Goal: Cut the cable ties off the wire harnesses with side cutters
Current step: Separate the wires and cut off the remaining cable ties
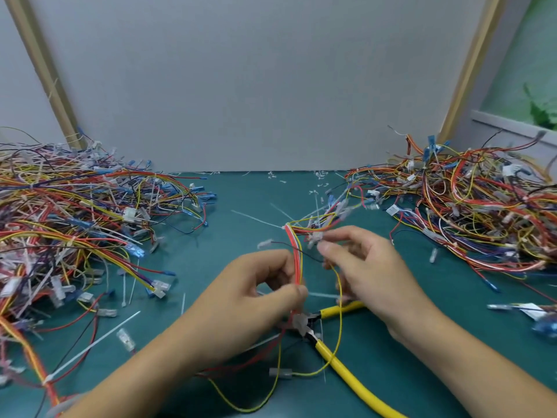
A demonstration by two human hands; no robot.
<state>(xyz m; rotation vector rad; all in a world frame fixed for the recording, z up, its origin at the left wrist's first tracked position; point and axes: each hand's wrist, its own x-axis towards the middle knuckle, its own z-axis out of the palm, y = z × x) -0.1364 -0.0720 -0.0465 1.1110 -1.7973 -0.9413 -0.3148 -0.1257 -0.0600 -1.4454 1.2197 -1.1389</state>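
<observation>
Head view: your left hand (253, 294) pinches the wire harness (297, 254) at its red strands; your right hand (373, 267) pinches its upper connector end; the side cutters (331, 354) lie on the green mat (241, 200) below both hands; a left pile (75, 212) and a right pile (467, 200) flank you.

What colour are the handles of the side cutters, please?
Yellow: the side cutters' long handles, head view.

Teal counter (241, 200). Left side: sprawling heap of wire harnesses (75, 212). Right side: second heap (470, 206), well apart from the first. Between them, toward the near edge: yellow-handled side cutters (331, 357) lying flat, handles spread. White cable ties (93, 345) lie strewn loose; short clippings (319, 179) along the back.
</observation>
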